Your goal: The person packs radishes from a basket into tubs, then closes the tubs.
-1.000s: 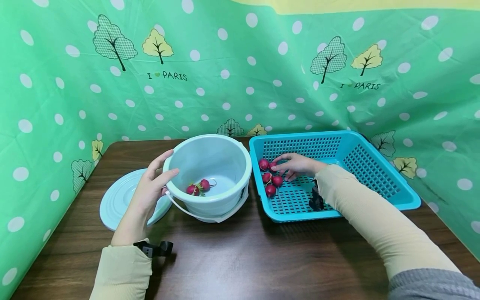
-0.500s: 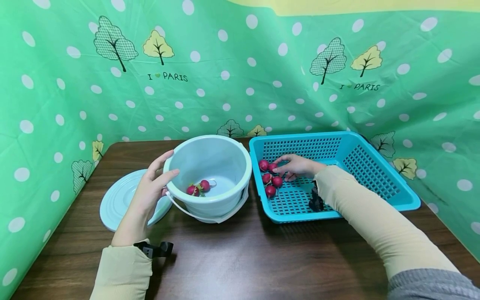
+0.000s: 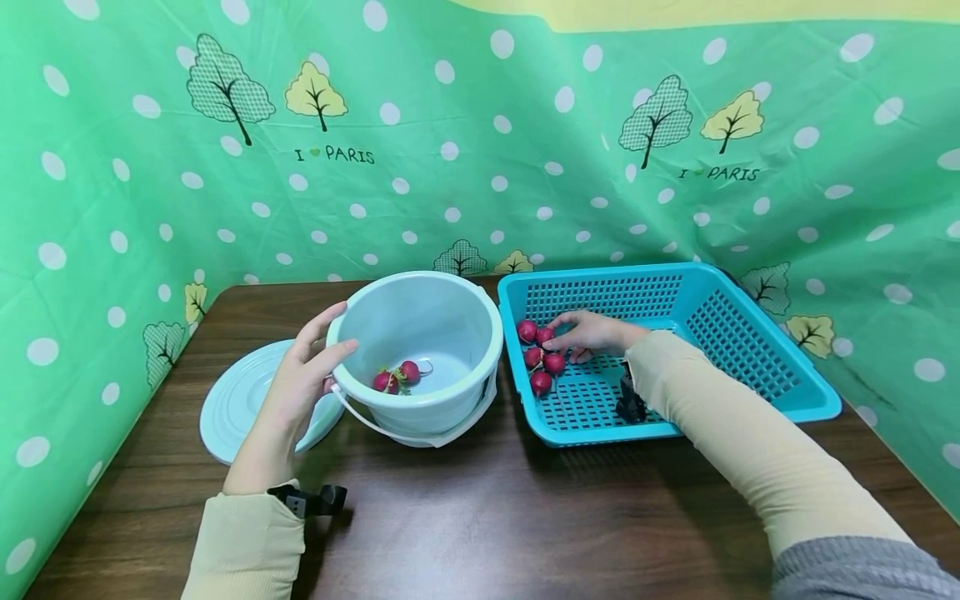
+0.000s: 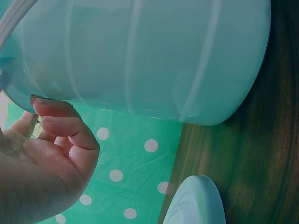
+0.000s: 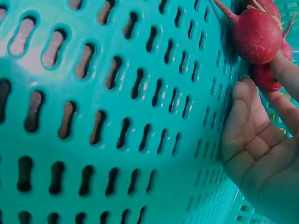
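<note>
My left hand (image 3: 300,367) grips the left rim of a pale blue bucket (image 3: 465,408), thumb over the edge and the other fingers outside. In the left wrist view those fingers are bent against the bucket wall (image 4: 154,56). Two radishes (image 3: 408,372) with bits of green lie on the bucket floor. Inside the blue plastic basket (image 3: 772,350), my right hand (image 3: 592,333) pinches a red radish (image 3: 545,337) between thumb and index finger. Several other radishes (image 3: 541,382) cluster beside it along the basket's left side. The right wrist view shows fingertips at a radish (image 5: 266,77) beneath others.
A pale blue round lid (image 3: 236,400) lies on the dark wooden table (image 3: 480,525), left of the bucket and partly behind my left forearm. The bucket's white handle (image 3: 442,437) hangs down at its front. A green dotted cloth (image 3: 480,125) hangs behind.
The right hand's thumb has closed in slightly on the radish in the basket. My left hand and the bucket stay put.
</note>
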A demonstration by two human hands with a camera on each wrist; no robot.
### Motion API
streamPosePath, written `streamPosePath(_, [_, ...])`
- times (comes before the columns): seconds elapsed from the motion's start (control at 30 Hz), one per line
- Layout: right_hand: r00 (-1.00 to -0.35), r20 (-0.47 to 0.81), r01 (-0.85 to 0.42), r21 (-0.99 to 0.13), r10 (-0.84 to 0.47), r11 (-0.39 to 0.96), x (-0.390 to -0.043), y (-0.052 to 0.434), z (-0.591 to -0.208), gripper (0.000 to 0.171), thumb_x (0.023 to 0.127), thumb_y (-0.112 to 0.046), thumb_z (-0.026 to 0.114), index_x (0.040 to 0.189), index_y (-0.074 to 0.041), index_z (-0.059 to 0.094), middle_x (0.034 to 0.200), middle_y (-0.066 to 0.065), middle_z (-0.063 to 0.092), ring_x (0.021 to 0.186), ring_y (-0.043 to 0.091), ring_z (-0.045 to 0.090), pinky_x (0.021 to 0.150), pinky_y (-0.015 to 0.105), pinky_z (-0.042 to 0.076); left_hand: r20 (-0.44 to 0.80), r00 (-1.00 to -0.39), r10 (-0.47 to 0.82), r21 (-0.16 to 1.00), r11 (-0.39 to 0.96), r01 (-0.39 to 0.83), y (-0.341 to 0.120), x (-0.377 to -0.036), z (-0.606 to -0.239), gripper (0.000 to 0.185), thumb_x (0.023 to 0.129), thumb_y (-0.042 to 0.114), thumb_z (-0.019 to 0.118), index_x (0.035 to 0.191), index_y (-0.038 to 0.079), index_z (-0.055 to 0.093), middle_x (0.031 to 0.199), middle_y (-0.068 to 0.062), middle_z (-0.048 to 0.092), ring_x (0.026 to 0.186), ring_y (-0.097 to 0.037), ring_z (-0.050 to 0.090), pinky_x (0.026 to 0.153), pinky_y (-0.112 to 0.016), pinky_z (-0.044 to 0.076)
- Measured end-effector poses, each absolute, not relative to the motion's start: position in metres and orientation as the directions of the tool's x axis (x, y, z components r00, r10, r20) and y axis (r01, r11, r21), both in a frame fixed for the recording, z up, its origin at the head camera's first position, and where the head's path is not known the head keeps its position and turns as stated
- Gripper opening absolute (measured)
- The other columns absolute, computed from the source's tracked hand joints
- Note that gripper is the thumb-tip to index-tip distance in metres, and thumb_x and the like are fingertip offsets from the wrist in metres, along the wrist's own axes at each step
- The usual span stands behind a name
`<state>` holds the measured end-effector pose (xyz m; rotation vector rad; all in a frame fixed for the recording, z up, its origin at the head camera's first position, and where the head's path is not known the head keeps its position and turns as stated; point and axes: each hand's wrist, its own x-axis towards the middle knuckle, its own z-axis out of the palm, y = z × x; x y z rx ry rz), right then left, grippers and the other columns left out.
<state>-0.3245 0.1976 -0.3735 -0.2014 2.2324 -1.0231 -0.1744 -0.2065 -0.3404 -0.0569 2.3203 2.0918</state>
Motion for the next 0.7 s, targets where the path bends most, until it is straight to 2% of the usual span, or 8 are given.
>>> streamPosePath(0.17, [-0.763, -0.512, 0.117, -0.71, -0.395, 0.695, -0.324, 0.196, -0.372, 0.049, 0.097, -0.028, 0.065, 0.134, -0.002, 0.045, 0.088, 0.002, 0.058, 0.066, 0.013, 0.054, 0.067, 0.029, 0.051, -0.035, -0.999, -0.017, 0.994, 0.106, -0.036, -0.207, -0.175, -0.341, 0.062, 0.097, 0.035, 0.062, 0.153, 0.03, 0.035, 0.147, -0.013, 0.036, 0.104, -0.019, 0.058, 0.073, -0.02, 0.053])
streamPosePath(0.43, [-0.756, -0.52, 0.111, -0.7, -0.398, 0.705, -0.322, 0.196, -0.368, 0.043, 0.098, -0.025, 0.063, 0.13, -0.003, 0.046, 0.089, 0.003, 0.061, 0.067, 0.016, 0.057, 0.071, 0.031, 0.052, -0.037, -0.999, -0.019, 0.994, 0.106, -0.039, -0.206, -0.175, -0.342, 0.061, 0.097, 0.035, 0.062, 0.153, 0.031, 0.036, 0.145, -0.012, 0.037, 0.099, -0.018, 0.059, 0.07, -0.019, 0.052])
streamPosePath(0.7, [-0.765, -0.504, 0.071, -0.685, -0.401, 0.725, -0.322, 0.196, -0.363, 0.046, 0.098, -0.027, 0.063, 0.13, -0.001, 0.046, 0.106, 0.013, 0.062, 0.073, 0.019, 0.064, 0.077, 0.037, 0.057, -0.035, -0.999, -0.027, 0.993, 0.109, -0.038, -0.206, -0.176, -0.342, 0.061, 0.097, 0.035, 0.062, 0.152, 0.031, 0.036, 0.144, -0.012, 0.038, 0.097, -0.019, 0.06, 0.069, -0.02, 0.052])
